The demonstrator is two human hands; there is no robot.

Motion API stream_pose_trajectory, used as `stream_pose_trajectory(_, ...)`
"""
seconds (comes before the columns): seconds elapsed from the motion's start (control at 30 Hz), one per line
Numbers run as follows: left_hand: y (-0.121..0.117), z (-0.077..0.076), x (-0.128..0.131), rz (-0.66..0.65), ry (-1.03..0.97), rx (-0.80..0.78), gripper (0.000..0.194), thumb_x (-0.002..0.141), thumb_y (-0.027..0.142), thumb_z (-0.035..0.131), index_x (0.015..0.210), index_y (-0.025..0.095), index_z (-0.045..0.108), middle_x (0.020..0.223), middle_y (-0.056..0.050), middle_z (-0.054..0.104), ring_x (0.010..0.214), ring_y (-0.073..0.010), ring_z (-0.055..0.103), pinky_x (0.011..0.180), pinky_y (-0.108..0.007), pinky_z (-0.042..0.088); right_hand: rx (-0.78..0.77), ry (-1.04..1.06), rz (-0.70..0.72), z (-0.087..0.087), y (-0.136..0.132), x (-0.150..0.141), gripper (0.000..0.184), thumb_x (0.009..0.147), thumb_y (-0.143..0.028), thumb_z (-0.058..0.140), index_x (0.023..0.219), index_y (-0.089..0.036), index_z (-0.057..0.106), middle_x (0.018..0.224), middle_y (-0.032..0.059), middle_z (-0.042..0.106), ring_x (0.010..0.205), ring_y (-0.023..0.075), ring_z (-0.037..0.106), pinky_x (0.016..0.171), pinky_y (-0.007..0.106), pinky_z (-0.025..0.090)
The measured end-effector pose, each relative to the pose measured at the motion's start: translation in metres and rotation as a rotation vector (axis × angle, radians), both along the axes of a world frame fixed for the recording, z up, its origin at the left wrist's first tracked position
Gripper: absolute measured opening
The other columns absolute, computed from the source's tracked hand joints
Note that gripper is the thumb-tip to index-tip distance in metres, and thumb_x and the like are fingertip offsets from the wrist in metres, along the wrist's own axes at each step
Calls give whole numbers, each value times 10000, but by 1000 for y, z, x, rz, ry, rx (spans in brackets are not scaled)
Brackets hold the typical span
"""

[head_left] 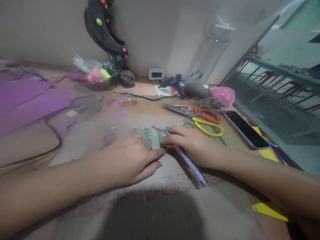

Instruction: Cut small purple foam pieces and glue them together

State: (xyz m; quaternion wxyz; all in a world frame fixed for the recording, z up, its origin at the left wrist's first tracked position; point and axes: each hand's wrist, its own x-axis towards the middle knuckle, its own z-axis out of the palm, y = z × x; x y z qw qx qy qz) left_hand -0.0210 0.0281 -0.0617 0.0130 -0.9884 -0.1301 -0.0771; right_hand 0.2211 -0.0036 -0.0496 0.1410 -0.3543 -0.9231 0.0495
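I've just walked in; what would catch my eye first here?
Probably the dark crescent dotted with bright balls, at the back, left of centre. Next, the vivid purple sheets at the far left. In the middle, the right hand holds a slim pen-like tool beside the left hand.

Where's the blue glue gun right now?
Head view, slightly right of centre toward the back: the blue glue gun lies between the small white digital display and the grey yarn, beyond the right hand.

A craft workspace
Yarn (pixel 195 90), a glue gun (pixel 177 84), scissors (pixel 180 110) and purple sheets (pixel 25 100) lie on the worktable (pixel 22 143); another long table (pixel 280 69) stands beyond.
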Motion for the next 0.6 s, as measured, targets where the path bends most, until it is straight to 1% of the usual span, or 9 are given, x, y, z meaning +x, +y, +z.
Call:
stream_pose_trajectory(0.07,-1,1,0,9,12,12,378,1006,361,401,1252,189,632,691,-58,683,645,-253,653,620,-379,452,38,-24,6,1,1,0,252,1033,-200,424,1024,-142,669,928,86,586,795,190,549,691,291,434)
stream_pose_trajectory(0.2,-1,1,-1,21,31,6,379,1011,363,384,1258,203,622,664,-45,682,599,-247,658,586,-366,448,-60,80,45,1,4,0,206,1027,-211,469,1032,-145,664,934,73,607,821,176,586,719,272,465)
stream_pose_trajectory(0.33,0,0,-2,24,46,-9,385,1014,376,380,1276,212,610,705,-50,702,642,-257,682,607,-374,463,-16,58,22,1,4,1,212,1021,-192,461,1041,-143,666,960,97,616,842,201,595,738,306,476)
stream_pose_trajectory(0.47,0,0,-2,27,56,-19,379,1015,367,377,1284,215,595,719,-47,706,651,-256,688,630,-380,477,-73,214,22,1,4,2,131,1001,-191,529,1016,-167,657,926,56,616,822,159,596,734,260,474)
stream_pose_trajectory(0.53,-1,1,-2,23,58,-26,370,1014,358,377,1269,212,602,719,-47,706,649,-254,689,633,-380,477,-53,298,10,1,5,2,93,988,-195,562,1005,-176,652,916,42,619,824,146,593,743,247,471)
stream_pose_trajectory(0.6,-1,2,-2,23,57,-25,368,1015,351,374,1262,209,606,704,-44,699,633,-253,682,621,-379,471,-68,322,13,1,5,2,77,979,-207,585,997,-173,652,913,41,629,840,148,596,761,249,471)
